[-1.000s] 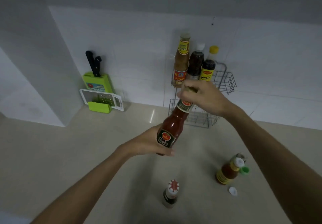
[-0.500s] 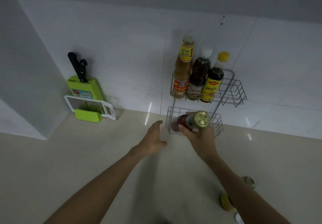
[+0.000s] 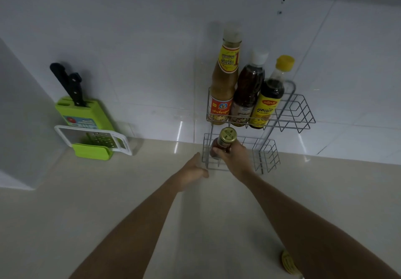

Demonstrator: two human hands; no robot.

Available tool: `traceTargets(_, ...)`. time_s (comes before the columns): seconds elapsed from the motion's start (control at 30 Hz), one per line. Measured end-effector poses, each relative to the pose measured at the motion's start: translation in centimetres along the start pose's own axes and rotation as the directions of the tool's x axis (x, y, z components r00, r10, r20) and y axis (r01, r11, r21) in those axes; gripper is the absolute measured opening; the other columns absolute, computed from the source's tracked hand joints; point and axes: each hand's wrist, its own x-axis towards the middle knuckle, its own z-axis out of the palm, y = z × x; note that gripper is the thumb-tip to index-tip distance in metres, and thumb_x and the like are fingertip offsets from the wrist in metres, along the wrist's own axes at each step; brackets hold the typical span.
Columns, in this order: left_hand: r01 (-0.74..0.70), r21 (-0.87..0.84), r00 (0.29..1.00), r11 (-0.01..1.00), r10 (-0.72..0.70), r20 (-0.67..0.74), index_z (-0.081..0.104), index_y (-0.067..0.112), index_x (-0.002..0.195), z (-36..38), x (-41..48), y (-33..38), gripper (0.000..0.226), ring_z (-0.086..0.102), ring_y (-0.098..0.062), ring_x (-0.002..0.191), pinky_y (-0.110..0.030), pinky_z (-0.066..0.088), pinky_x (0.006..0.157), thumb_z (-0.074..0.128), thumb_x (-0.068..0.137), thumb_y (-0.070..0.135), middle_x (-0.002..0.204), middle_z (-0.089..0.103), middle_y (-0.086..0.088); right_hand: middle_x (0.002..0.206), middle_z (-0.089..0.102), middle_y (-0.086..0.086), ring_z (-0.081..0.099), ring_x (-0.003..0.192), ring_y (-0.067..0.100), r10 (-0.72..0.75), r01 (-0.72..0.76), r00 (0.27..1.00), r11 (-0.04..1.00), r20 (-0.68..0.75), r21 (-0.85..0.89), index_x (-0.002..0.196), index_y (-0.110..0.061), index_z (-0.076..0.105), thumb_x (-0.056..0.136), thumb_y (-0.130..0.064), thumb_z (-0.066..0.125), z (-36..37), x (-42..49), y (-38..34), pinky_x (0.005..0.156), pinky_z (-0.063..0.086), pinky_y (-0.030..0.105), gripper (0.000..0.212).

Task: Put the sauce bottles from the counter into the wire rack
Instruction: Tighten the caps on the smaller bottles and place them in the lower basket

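The right hand [image 3: 235, 159] is gripping the neck of a red sauce bottle [image 3: 223, 146], which is sitting in the left end of the wire rack's [image 3: 269, 155] lower tier. The left hand [image 3: 192, 173] is hovering beside that tier with fingers loosely extended, holding nothing. Three bottles [image 3: 245, 96] are standing along the upper tier.

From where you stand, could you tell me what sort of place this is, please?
Most likely a home kitchen: a wire rack holding sauce bottles, a green knife block with a grater, and a tiled wall above the counter.
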Motion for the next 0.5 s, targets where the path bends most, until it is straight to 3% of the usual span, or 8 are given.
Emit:
traceTargets(0.13, -0.024, -0.005, 0.999, 1.000, 0.024, 0.039, 0.022, 0.017, 0.151, 0.3, 0.6, 0.2, 0.081, 0.024, -0.022, 0.144, -0.024, 0.030, 0.096, 0.059, 0.083, -0.007, 0.158, 0.026, -0.005, 0.104, 0.067, 0.003, 0.060, 0.096, 0.013, -0.001, 0.008, 0.997, 0.996, 0.080, -0.090, 0.117, -0.011, 0.055, 0.082, -0.024, 0.072, 0.5, 1.2, 0.3, 0.078, 0.043, 0.022, 0.041)
traceTargets(0.27, -0.005, -0.028, 0.999, 1.000, 0.006, 0.039, 0.018, 0.017, 0.153, 0.2, 1.2, 0.0, 0.089, 0.023, -0.022, 0.145, -0.027, 0.030, 0.101, 0.061, 0.078, -0.005, 0.160, 0.024, -0.005, 0.117, 0.066, 0.011, 0.062, 0.106, 0.025, 0.006, 0.015, 0.990, 0.989, 0.140, -0.150, 0.128, -0.011, 0.044, 0.085, -0.027, 0.070, 0.9, 2.4, 0.1, 0.086, 0.049, 0.031, 0.052)
traceTargets(0.4, -0.003, -0.080, 0.997, 0.997, 0.009, 0.075, 0.021, 0.016, 0.150, 0.5, 1.4, -0.1, 0.086, 0.030, -0.019, 0.137, -0.030, 0.033, 0.097, 0.057, 0.077, -0.013, 0.147, 0.036, -0.002, 0.126, 0.062, 0.015, 0.059, 0.114, 0.031, 0.107, -0.082, 0.976, 0.988, 0.191, -0.132, 0.130, -0.008, 0.040, 0.088, -0.035, 0.065, 1.2, 3.7, 0.1, 0.092, 0.048, 0.038, 0.056)
traceTargets(0.5, -0.014, -0.076, 0.997, 0.997, 0.019, 0.074, 0.013, 0.017, 0.152, 0.7, 1.8, -0.5, 0.093, 0.024, -0.025, 0.144, -0.033, 0.033, 0.102, 0.057, 0.077, -0.014, 0.155, 0.029, -0.007, 0.129, 0.058, 0.016, 0.056, 0.118, 0.032, 0.165, -0.133, 0.954, 0.981, 0.249, -0.140, 0.130, -0.008, 0.039, 0.090, -0.039, 0.062, 1.5, 4.3, 0.1, 0.093, 0.046, 0.038, 0.056)
